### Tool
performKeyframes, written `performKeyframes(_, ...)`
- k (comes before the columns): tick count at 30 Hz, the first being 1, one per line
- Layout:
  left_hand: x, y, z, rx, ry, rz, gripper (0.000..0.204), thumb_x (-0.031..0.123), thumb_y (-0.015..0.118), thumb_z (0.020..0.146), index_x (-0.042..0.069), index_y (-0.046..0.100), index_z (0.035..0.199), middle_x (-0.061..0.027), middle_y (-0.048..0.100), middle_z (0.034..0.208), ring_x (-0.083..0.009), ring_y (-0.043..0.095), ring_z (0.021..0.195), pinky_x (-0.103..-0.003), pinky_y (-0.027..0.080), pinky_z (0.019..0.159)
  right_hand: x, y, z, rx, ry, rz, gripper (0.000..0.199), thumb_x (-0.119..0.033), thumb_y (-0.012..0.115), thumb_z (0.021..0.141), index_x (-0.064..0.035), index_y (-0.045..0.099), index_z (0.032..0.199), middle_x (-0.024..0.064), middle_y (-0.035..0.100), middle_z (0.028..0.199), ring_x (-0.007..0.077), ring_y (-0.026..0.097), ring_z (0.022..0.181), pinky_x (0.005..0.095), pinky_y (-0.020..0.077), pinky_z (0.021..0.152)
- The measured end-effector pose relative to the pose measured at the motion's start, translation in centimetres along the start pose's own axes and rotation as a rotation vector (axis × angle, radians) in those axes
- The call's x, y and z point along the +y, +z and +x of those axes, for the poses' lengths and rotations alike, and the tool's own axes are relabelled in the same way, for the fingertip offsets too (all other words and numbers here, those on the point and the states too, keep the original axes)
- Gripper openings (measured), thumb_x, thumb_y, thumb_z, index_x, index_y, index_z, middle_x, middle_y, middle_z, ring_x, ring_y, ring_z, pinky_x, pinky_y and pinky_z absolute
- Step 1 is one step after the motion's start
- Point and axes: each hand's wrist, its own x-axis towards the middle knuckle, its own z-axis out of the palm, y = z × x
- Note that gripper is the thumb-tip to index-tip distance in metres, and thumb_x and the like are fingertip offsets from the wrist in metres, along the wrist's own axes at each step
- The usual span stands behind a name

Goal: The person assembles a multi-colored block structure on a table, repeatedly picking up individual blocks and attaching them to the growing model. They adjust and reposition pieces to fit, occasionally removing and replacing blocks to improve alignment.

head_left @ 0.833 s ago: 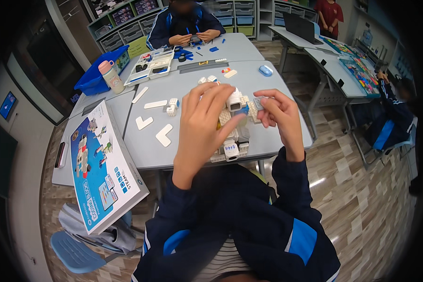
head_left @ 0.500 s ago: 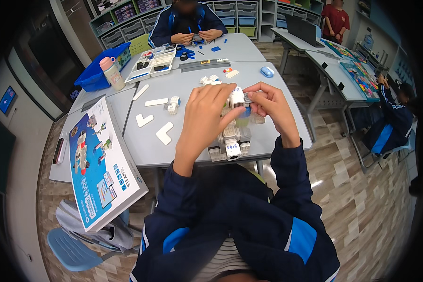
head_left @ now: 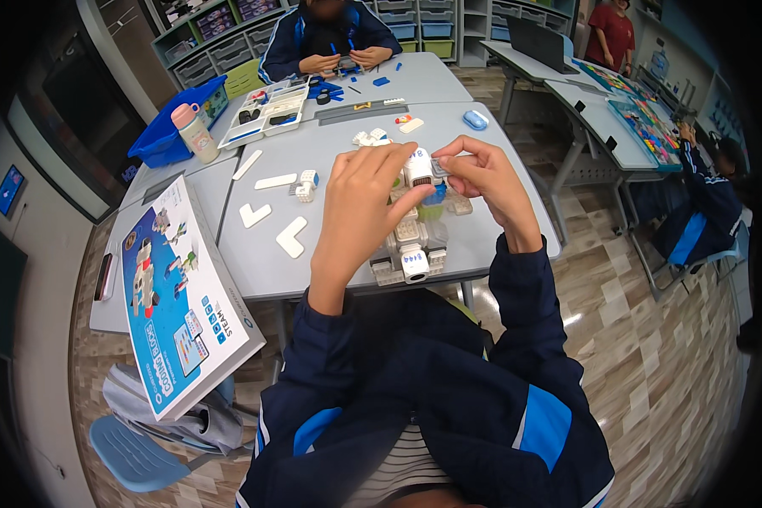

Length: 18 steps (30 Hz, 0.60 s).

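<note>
Head-worn fisheye view, facing down and forward.
Left hand (head_left: 357, 203) and right hand (head_left: 491, 184) appear close, above the surface (head_left: 267, 254); storage drawers (head_left: 230, 57) stand farther off.

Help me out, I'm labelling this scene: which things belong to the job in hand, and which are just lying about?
In the job:
- white block model, at the left hand
- small grey block, in the right hand
- white L-shaped pieces, probably

Lying about, apparently:
- pink-capped bottle
- blue bin
- picture box
- blue rounded item
</note>
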Motion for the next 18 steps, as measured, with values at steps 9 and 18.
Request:
performKeyframes(9,0.04,0.02,0.01,-0.002,-0.006,0.003,0.049,0.033,0.082,0.080,0.007,0.070,0.121,-0.0095,0.072,0.111,-0.0281,0.066,0.102,-0.040,0.047,0.092,-0.57,-0.28,-0.07,-0.050,0.034,0.002,0.015,-0.018,0.067,0.096,-0.0041,0.069,0.103,-0.0038,0.060,0.067,0.0002,0.045,0.058,0.0179,0.0276,0.053)
performKeyframes(18,0.01,0.01,0.03,-0.003,-0.005,0.001,0.049,0.033,0.082,0.081,0.007,0.070,0.121,-0.0099,0.072,0.111,-0.0282,0.066,0.103,-0.040,0.046,0.093,-0.52,-0.62,0.11,-0.045,0.031,-0.008,0.015,-0.018,0.067,0.096,-0.0041,0.069,0.103,-0.0036,0.059,0.067,0.0004,0.044,0.058,0.0183,0.0279,0.053)
